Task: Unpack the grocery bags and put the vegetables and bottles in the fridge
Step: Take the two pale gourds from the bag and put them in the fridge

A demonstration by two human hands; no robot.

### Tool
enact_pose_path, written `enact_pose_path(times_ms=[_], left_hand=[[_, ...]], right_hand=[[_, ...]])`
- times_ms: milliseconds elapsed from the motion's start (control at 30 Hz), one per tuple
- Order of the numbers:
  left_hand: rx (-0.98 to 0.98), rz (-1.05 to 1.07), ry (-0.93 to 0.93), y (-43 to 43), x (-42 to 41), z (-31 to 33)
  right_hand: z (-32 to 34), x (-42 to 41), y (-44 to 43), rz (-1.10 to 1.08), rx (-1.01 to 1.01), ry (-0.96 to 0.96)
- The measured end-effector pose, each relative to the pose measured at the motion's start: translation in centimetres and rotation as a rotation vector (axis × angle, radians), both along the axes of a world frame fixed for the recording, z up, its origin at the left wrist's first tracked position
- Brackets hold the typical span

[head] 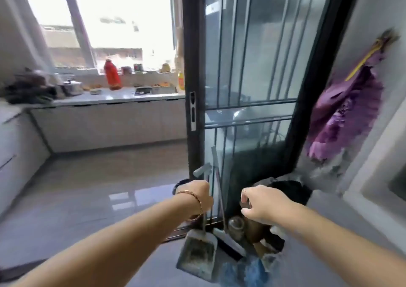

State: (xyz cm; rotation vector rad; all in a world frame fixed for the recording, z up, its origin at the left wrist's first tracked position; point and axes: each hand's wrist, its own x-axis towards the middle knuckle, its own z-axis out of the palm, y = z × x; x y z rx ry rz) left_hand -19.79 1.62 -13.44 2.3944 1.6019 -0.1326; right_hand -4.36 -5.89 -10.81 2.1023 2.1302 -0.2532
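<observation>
Black bag slumped on the floor at the foot of the glass door, just beyond the right hand and to its right. Blurred blue shape, perhaps another bag, lower and nearer. Jar upright under the right hand, beside the broom and dustpan. Right hand clearly the nearer to the bags.

Right fingers curled, thumb and forefinger almost meeting over something brown; gripping or merely touching, cannot tell. Left hand fisted, apparently wrapped round a dark loop, likely a handle.
</observation>
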Motion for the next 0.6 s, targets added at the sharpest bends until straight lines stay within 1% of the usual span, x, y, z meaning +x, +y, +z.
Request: enact_pose_path(times_ms=[67, 133, 300, 467, 600], left_hand=[[0.011, 0.18, -0.035, -0.8, -8.3, -0.2], [0.009, 0.351, -0.032, -2.4, -16.7, -0.6], [-0.003, 0.755, -0.042, -10.0, -37.7, -1.3], [0.013, 1.048, -0.031, -20.8, -56.2, -1.3], [0.01, 1.249, -0.012, -30.1, -68.6, -1.7]], right_hand=[[0.0, -6.5, 1.7, 0.151, 0.044, -0.007], [-0.2, -13.7, 2.8, 0.293, 0.084, 0.002], [-1.3, -34.6, 2.6, 0.618, 0.079, 0.073], [-2.7, -56.1, -2.9, 0.896, 0.085, 0.111], [-3.0, -71.3, -9.1, 1.087, 0.041, 0.097]])
